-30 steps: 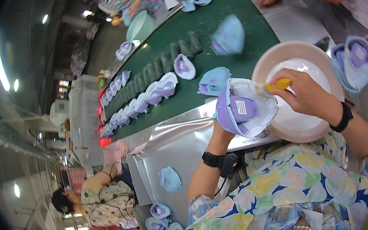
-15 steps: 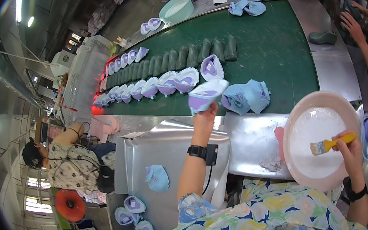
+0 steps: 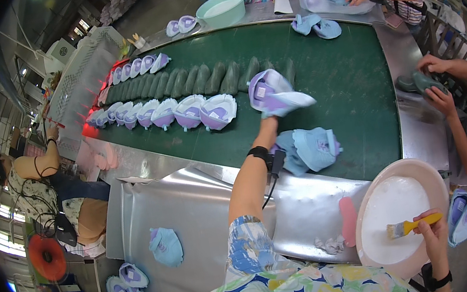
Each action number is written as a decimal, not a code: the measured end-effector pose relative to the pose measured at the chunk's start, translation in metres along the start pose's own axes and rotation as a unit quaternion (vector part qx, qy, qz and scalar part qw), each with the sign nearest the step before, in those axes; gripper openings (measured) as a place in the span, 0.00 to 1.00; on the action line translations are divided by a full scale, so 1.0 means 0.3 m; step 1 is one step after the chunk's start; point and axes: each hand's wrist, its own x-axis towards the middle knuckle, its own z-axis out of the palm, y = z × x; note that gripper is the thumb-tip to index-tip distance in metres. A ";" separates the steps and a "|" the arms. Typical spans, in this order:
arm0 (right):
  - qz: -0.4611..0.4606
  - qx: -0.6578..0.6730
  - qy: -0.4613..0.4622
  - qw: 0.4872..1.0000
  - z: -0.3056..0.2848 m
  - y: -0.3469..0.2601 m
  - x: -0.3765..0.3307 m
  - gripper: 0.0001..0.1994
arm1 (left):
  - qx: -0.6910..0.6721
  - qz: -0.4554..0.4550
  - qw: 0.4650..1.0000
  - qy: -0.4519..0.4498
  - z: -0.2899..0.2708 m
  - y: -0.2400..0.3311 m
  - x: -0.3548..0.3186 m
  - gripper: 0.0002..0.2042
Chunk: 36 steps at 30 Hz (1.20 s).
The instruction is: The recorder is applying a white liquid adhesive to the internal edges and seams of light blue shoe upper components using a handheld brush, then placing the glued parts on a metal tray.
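Observation:
My left hand (image 3: pixel 269 129) reaches over the green belt, closed on the lower edge of a light blue and purple shoe upper (image 3: pixel 293 102) that is smeared by motion. Another upper with purple lining (image 3: pixel 261 87) is right beside it and partly overlapped. In my right hand (image 3: pixel 431 230) is a yellow-handled paintbrush (image 3: pixel 403 229), its bristles above white liquid in a pale pink basin (image 3: pixel 364 211). Near my left wrist lies a stack of light blue uppers (image 3: pixel 312 148). A row of purple-lined uppers (image 3: pixel 188 112) runs leftward along the belt.
Dark green shoe lasts (image 3: pixel 200 80) line the green belt (image 3: pixel 351 87). A metal tray (image 3: pixel 196 223) at lower left holds several uppers (image 3: pixel 166 247). A pink insole-shaped piece (image 3: pixel 348 220) lies beside the basin. Co-workers stand across and at both sides; a green basin (image 3: pixel 222 11) is at the far edge.
My left hand has moved forward over the belt with the upper, reaching the one lying there. The brush stays over the basin. The co-worker at right now holds a dark green last.

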 end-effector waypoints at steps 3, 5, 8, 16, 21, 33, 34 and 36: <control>0.009 -0.016 0.006 1.000 0.004 0.001 0.019 0.10 | 0.033 -0.060 0.982 -0.178 0.193 0.034 -0.150 0.26; 0.004 -0.020 0.003 1.000 0.011 -0.013 0.041 0.10 | 0.241 0.145 0.939 -0.199 0.160 0.031 -0.202 0.24; 0.000 -0.016 0.013 1.000 0.017 -0.025 0.045 0.10 | 0.462 0.402 0.790 -0.013 0.097 0.075 -0.214 0.18; 0.008 -0.010 0.015 1.000 -0.006 0.014 0.051 0.11 | -0.157 0.236 0.959 0.025 -0.228 0.212 0.085 0.19; 0.003 -0.017 0.030 0.999 -0.018 -0.001 0.046 0.11 | -0.064 0.142 0.986 0.064 -0.127 0.107 0.208 0.21; 0.001 -0.014 0.012 1.000 -0.024 0.045 0.054 0.10 | -0.093 0.205 0.968 0.107 -0.188 0.108 -0.024 0.13; 0.005 -0.015 0.012 1.000 -0.030 0.049 0.046 0.10 | 0.003 0.173 0.979 0.111 -0.222 0.114 -0.030 0.17; 0.002 -0.012 0.018 1.000 -0.039 0.055 0.033 0.10 | -0.043 0.113 0.988 0.098 -0.255 0.100 -0.084 0.19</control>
